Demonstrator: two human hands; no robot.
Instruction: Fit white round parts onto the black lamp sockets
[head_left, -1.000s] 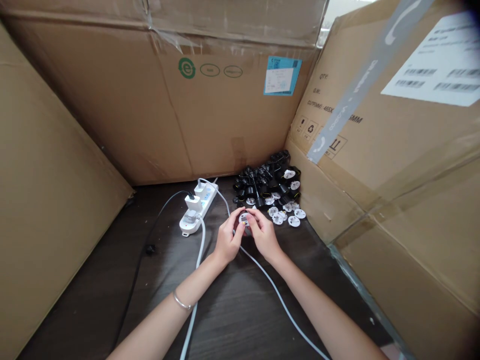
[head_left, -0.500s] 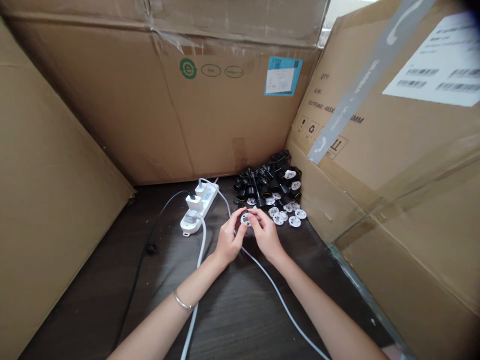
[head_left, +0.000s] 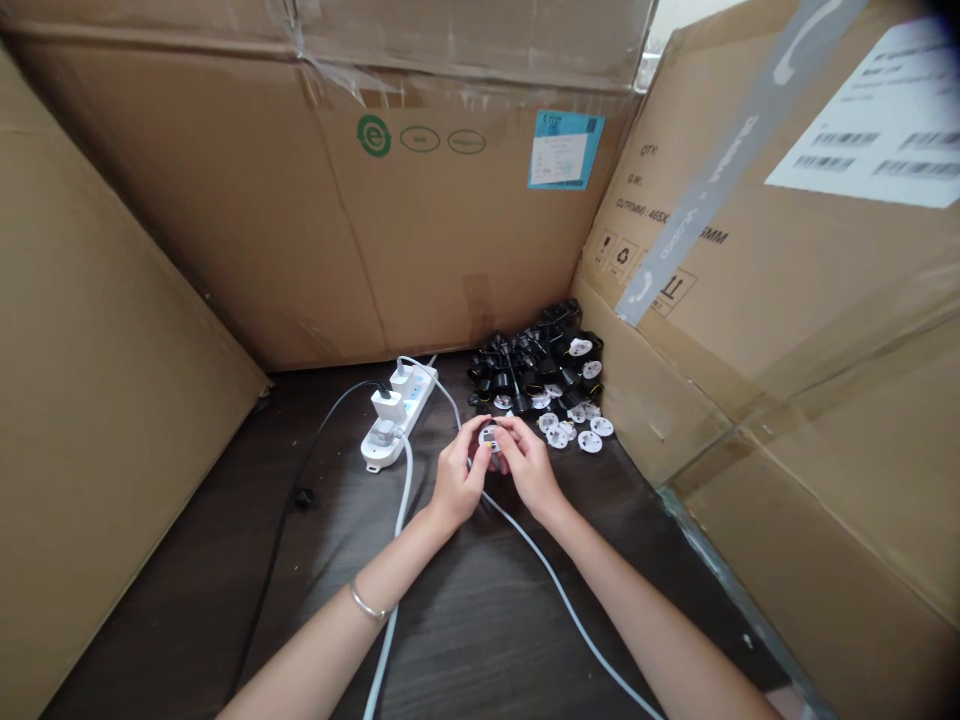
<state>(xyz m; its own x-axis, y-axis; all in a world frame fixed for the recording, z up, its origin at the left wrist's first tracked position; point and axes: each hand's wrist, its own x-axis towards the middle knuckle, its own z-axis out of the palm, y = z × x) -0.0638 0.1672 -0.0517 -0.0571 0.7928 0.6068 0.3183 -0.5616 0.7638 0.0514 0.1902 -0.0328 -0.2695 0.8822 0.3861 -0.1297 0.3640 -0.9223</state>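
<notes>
While little has shifted, left hand [head_left: 457,478], right hand [head_left: 533,474], both gripping white disc [head_left: 488,436]

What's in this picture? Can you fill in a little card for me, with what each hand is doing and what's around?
Left hand: holding a small white disc
Right hand: holding the same disc from the other side
Bracelet: silver, on the left arm
Power strip: white, with plugs in it, left of the hands
Pile of black parts: beyond the hands, to the right
Loose discs: white, in front of the pile
Boxes: cardboard, left, right and behind
</notes>
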